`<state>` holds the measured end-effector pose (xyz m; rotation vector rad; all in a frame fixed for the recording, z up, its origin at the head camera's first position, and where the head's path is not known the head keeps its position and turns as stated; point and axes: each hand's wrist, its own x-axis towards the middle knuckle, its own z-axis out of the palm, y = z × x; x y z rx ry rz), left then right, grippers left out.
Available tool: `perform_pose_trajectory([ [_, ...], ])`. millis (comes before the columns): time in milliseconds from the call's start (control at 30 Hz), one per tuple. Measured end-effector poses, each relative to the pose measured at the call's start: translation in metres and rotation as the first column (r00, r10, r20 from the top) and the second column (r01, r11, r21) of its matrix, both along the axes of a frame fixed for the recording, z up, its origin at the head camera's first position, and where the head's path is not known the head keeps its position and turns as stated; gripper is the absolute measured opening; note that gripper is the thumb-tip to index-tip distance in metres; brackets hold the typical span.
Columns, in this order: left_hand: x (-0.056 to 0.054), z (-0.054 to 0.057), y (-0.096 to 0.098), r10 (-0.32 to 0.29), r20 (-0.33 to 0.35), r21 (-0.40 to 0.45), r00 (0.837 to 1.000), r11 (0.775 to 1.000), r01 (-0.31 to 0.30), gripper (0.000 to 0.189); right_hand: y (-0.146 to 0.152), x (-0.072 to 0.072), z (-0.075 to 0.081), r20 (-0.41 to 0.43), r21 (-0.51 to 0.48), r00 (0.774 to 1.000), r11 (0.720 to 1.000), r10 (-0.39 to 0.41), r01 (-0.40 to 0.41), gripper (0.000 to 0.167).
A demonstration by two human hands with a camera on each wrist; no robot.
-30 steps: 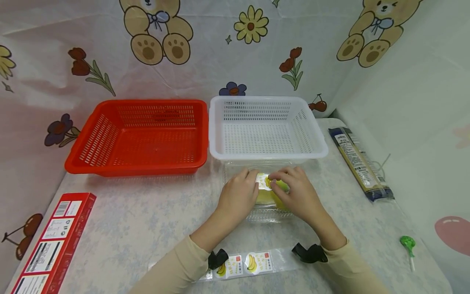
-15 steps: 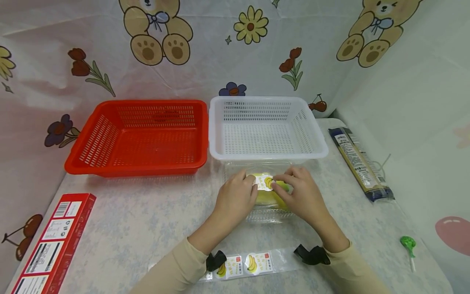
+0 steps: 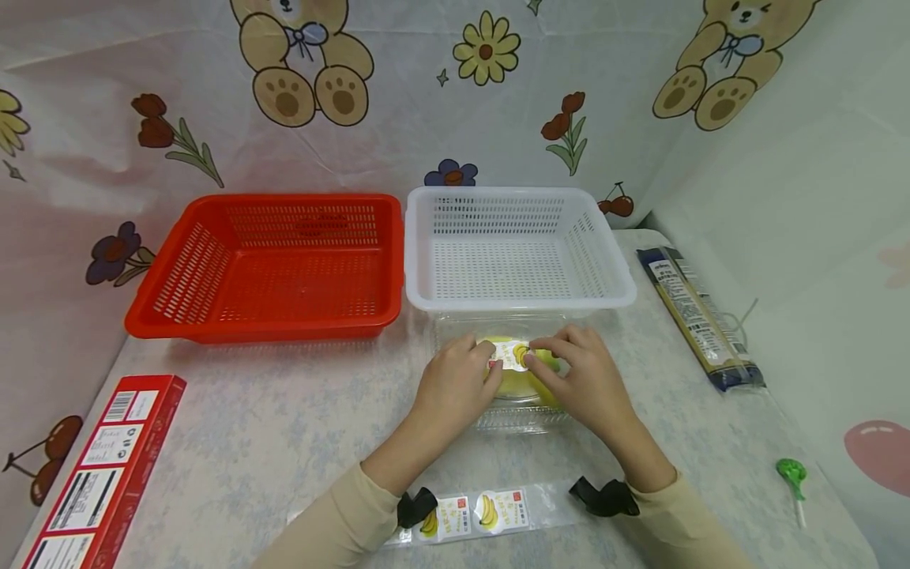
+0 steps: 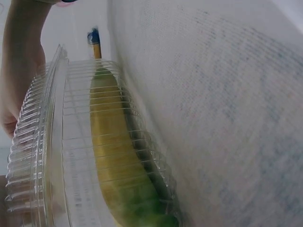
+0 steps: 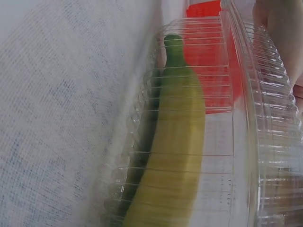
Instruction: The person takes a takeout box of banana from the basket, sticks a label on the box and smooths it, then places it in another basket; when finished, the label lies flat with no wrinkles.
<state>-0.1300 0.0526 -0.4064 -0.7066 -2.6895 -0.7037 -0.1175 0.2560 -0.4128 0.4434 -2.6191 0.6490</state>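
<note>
A clear plastic clamshell box stands in front of the white basket with a yellow-green banana inside. The banana also shows through the ribbed wall in the right wrist view. Over the lid is a small white sticker with a banana print. My left hand holds the sticker's left end, index finger at the upper corner and thumb just below. My right hand pinches its right end between thumb and index finger. The remaining fingers of both hands are bent over the lid.
A red basket and a white basket stand behind. A strip of banana stickers lies in front, partly under the left wrist. A red box is at left; a long packet and a green lollipop are at right.
The sticker has levelled out and shifted slightly towards me. My left thumb has moved away from the index finger, showing more of the sticker's left end. My right hand has barely moved.
</note>
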Motion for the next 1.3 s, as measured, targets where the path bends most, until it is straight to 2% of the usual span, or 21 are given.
perform_pose_trajectory([
  [400,0.001,-0.002,-0.001,0.016,-0.011,0.022,1.0,1.0,-0.016,0.013,0.0,0.002,-0.002,-0.015,-0.03,1.0,1.0,0.008,-0.008,0.012],
  [600,0.001,-0.002,-0.003,0.006,-0.022,0.044,1.0,0.999,-0.005,0.012,0.001,0.003,0.001,0.012,-0.035,1.0,0.999,0.0,0.001,0.011],
  [800,0.007,0.002,-0.01,-0.021,-0.069,0.1,0.997,0.995,0.028,0.009,0.007,0.002,0.004,0.022,-0.047,1.0,0.999,0.011,-0.01,0.019],
  [900,0.013,0.005,-0.017,-0.002,-0.066,0.128,0.998,0.992,0.01,0.017,0.015,-0.001,0.008,0.024,-0.066,1.0,0.998,0.001,0.001,0.023],
  [1033,0.022,0.009,-0.032,0.05,0.007,0.159,0.999,0.986,-0.051,0.031,0.032,-0.008,0.016,0.05,-0.094,0.998,0.994,-0.045,0.049,0.027],
  [1133,0.029,0.009,-0.045,0.103,0.089,0.143,0.991,0.983,-0.115,0.041,0.049,-0.017,0.02,0.074,-0.088,0.993,0.992,-0.088,0.095,0.034],
  [1200,0.031,0.008,-0.053,0.139,0.157,0.112,0.978,0.981,-0.157,0.048,0.062,-0.025,0.021,0.099,-0.081,0.988,0.989,-0.118,0.126,0.042],
  [1300,0.034,0.004,-0.061,0.178,0.278,0.055,0.944,0.978,-0.201,0.059,0.083,-0.038,0.02,0.177,-0.069,0.968,0.979,-0.177,0.192,0.06],
])
